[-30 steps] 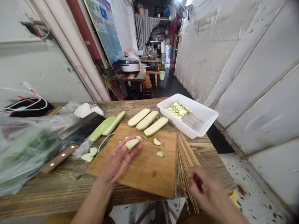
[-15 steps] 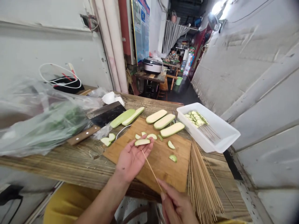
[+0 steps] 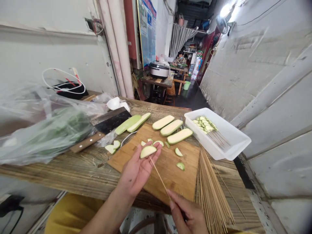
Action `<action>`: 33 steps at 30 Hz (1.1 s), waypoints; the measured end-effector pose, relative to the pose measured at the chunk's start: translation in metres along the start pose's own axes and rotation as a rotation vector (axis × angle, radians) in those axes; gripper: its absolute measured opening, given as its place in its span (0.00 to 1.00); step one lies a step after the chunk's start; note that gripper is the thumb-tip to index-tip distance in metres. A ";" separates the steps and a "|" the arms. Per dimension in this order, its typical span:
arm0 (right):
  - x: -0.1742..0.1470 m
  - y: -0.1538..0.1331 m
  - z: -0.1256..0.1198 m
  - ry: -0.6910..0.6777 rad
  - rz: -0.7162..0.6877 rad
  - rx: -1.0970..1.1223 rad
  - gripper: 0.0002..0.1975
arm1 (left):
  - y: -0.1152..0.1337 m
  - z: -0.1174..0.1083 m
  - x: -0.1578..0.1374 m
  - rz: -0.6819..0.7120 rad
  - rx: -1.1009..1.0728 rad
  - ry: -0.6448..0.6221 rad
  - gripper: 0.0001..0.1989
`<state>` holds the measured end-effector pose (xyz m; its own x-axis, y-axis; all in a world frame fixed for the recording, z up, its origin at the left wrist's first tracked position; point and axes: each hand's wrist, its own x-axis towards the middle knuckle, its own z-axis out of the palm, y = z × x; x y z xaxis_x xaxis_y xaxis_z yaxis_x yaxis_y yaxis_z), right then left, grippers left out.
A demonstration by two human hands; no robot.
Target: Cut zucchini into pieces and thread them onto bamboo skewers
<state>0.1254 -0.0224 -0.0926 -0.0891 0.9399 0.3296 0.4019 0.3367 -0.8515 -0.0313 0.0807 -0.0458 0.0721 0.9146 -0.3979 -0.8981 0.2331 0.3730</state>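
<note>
My left hand (image 3: 138, 167) is palm up over the cutting board, with a half-round zucchini slice (image 3: 148, 151) held between thumb and fingers. In my right hand (image 3: 184, 211) a thin bamboo skewer (image 3: 159, 177) is pinched near its lower end. The skewer's tip meets the slice's lower edge; whether it has pierced the flesh I cannot tell. Several smaller zucchini pieces (image 3: 178, 151) lie on the wooden cutting board (image 3: 175, 178). Along the board's far edge rest three halved zucchinis (image 3: 172, 127), cut faces up.
A white plastic tub (image 3: 234, 138) holds skewered slices at the right. Below it lies a bundle of skewers (image 3: 212, 191). Left of the board are a cleaver (image 3: 112, 118), more zucchini halves (image 3: 133, 123) and a plastic bag of greens (image 3: 60, 130). A rice cooker (image 3: 159, 69) stands beyond.
The slice in my left hand has turned from nearly edge-on to show its broad pale face. The skewer and my right hand have shifted slightly to the right.
</note>
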 end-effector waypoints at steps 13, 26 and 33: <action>0.002 -0.001 -0.001 -0.035 -0.005 0.018 0.16 | -0.003 0.006 -0.003 0.020 -0.008 -0.013 0.17; 0.001 -0.001 -0.001 -0.031 -0.010 0.034 0.16 | -0.003 0.008 -0.006 0.017 -0.019 0.007 0.17; -0.001 0.000 0.002 0.034 -0.007 0.089 0.15 | -0.004 0.008 -0.008 0.027 0.025 -0.015 0.16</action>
<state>0.1238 -0.0235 -0.0941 -0.0601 0.9356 0.3479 0.3190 0.3482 -0.8815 -0.0252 0.0748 -0.0374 0.0549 0.9256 -0.3745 -0.8887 0.2163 0.4042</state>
